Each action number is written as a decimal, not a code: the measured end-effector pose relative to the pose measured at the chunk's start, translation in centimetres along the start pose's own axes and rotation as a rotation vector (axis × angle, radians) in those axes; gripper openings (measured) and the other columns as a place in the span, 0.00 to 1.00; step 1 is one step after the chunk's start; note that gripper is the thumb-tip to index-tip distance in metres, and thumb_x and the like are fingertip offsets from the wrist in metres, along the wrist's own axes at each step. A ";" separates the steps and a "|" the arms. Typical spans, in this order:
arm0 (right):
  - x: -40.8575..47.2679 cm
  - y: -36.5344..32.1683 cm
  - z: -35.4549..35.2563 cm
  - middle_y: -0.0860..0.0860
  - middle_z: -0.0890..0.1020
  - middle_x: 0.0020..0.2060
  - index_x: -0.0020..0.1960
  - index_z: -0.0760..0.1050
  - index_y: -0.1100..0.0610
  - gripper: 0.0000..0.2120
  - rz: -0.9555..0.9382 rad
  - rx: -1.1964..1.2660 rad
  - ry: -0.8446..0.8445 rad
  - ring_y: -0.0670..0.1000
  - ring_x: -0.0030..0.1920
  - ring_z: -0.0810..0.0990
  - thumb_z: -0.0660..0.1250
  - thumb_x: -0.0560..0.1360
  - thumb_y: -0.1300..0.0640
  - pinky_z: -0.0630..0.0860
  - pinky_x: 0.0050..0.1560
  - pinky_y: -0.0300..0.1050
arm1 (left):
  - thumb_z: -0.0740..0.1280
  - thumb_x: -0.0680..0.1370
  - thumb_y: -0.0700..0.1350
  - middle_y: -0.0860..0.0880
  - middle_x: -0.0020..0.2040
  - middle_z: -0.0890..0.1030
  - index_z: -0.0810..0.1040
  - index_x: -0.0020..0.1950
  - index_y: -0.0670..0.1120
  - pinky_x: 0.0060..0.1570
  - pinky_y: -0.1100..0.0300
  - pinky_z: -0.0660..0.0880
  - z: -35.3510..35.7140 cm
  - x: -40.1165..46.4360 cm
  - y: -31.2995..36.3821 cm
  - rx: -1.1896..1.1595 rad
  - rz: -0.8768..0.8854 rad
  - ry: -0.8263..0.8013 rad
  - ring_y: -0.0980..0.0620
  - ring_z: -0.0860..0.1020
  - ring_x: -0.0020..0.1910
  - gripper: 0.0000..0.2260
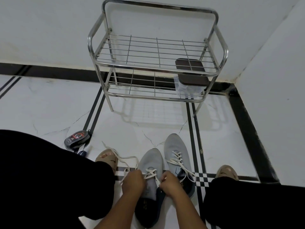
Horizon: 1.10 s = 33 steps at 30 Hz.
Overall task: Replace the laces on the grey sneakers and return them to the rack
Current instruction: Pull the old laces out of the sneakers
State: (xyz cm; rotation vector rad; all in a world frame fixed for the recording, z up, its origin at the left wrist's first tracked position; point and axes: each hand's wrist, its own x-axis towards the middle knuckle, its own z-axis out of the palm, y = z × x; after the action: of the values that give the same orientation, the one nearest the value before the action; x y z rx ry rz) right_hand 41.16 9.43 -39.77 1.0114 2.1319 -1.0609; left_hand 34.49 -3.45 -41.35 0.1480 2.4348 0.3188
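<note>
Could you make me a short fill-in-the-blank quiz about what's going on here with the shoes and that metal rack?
1. Both hands work on the lace of the sneaker on the ____ of the pair.
2. The sneakers are ____ in colour.
3. The metal rack stands against the ____.
4. The dark-lidded box sits on the rack's ____ shelf.

Missing words: left; grey; wall; lower

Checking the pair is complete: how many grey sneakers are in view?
2. One grey sneaker lies between the left hand and right hand, mid-lacing; the other grey sneaker sits beside it on the right, laced.
</note>
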 end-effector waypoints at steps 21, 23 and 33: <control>1.8 -1.6 2.1 0.48 0.72 0.59 0.52 0.80 0.47 0.09 -0.358 -0.396 0.246 0.54 0.61 0.70 0.65 0.74 0.51 0.70 0.60 0.49 | 0.69 0.75 0.47 0.46 0.51 0.84 0.85 0.49 0.47 0.50 0.61 0.75 0.3 0.4 -0.9 -0.309 -0.100 -0.058 0.48 0.81 0.52 0.07; 1.4 -1.2 3.8 0.47 0.71 0.63 0.58 0.79 0.49 0.13 -0.392 -0.463 0.277 0.53 0.65 0.67 0.63 0.76 0.53 0.63 0.64 0.49 | 0.69 0.75 0.47 0.46 0.50 0.85 0.85 0.49 0.47 0.50 0.61 0.76 0.3 0.3 -0.9 -0.318 -0.096 -0.057 0.47 0.81 0.52 0.07; 2.4 -2.3 -4.2 0.54 0.74 0.31 0.41 0.73 0.60 0.11 0.127 0.995 0.380 0.50 0.27 0.73 0.60 0.79 0.56 0.76 0.34 0.47 | 0.67 0.77 0.48 0.46 0.54 0.83 0.83 0.52 0.47 0.54 0.60 0.75 0.5 0.4 -1.2 -0.320 -0.119 -0.054 0.46 0.80 0.56 0.09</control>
State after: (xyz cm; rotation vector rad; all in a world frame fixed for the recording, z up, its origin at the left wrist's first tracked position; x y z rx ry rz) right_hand 37.38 12.84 -38.29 1.8739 1.7058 -2.0618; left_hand 34.48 -4.39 -42.29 -0.1263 2.2923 0.6354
